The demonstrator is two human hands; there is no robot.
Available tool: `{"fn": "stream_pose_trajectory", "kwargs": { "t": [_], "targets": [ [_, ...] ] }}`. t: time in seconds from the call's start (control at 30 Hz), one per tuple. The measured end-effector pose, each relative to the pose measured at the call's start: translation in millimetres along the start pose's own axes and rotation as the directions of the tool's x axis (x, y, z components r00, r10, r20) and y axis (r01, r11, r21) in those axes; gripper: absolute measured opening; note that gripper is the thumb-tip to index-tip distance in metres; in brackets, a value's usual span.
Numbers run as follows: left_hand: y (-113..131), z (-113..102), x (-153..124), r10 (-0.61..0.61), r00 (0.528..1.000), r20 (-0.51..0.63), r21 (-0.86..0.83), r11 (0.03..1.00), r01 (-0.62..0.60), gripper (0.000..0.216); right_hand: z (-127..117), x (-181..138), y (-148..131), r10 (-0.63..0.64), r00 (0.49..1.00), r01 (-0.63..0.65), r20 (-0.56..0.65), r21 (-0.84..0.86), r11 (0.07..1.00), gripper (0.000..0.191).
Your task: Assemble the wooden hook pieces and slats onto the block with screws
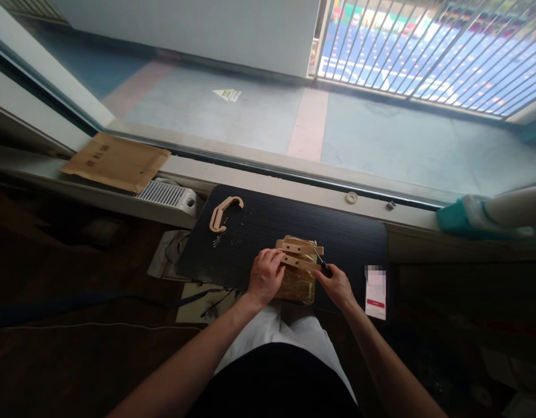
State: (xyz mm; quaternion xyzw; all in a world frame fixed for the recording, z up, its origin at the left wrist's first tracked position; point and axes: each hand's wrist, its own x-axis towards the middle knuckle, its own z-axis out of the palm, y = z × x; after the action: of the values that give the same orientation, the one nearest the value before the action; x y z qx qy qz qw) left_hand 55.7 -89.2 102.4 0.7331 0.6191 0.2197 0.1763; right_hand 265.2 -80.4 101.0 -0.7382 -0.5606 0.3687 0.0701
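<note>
— Where to find the upper strip [306, 250] and lower strip [303, 264], both wooden and drilled?
— Just below centre frame, across a plastic-wrapped block [294, 285] on the black table [337, 232]; between the hands, long axes running left to right, dipping slightly rightward.
— Nearer to which hand?
— The left hand [267, 277]: touching the lower strip's left end, fingers bent; pinching or merely pressing, impossible to tell.
— And on the right?
— Right hand [336, 285] beside the opposite end, grasping a slim dark-handled tool [324, 267], shaft slanting up-left.

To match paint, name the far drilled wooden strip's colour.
The far wooden strip is light tan; see the head view.
</note>
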Motion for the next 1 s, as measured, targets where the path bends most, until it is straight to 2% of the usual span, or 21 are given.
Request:
{"fn": "stream_pose_trajectory", "kwargs": {
  "t": [0.1,0.27,0.4,0.5,0.73,1.0],
  "targets": [
    [-9,2,2,-0.032,0.999,0.035,-0.001,0.999,0.032,0.04,3,4,-1,-0.008,1.0,0.008,0.023,0.013,1.0,0.034],
    [-13,1,3,-0.066,0.996,0.066,0.0,0.998,0.067,0.026,2,15,-4,-0.03,0.999,0.03,-0.017,0.0,1.0,0.033],
    [-17,0,4,-0.139,0.98,0.141,0.008,0.99,0.139,0.033,0,21,-5,-0.039,0.998,0.039,-0.046,0.019,0.999,0.035],
    [-21,0,6,-0.165,0.963,0.212,0.04,0.986,0.16,0.029,3,24,-2,-0.037,0.998,0.04,-0.053,0.064,0.997,0.035],
    [-21,-1,14,-0.121,0.959,0.256,0.15,0.985,0.085,0.027,13,24,8,-0.038,0.994,0.046,-0.102,0.07,0.997,0.033],
    [-23,-1,12,-0.08,0.969,0.236,0.187,0.982,0.035,0.028,14,22,7,-0.035,0.997,0.038,-0.073,0.046,0.998,0.03]
  ]
}}
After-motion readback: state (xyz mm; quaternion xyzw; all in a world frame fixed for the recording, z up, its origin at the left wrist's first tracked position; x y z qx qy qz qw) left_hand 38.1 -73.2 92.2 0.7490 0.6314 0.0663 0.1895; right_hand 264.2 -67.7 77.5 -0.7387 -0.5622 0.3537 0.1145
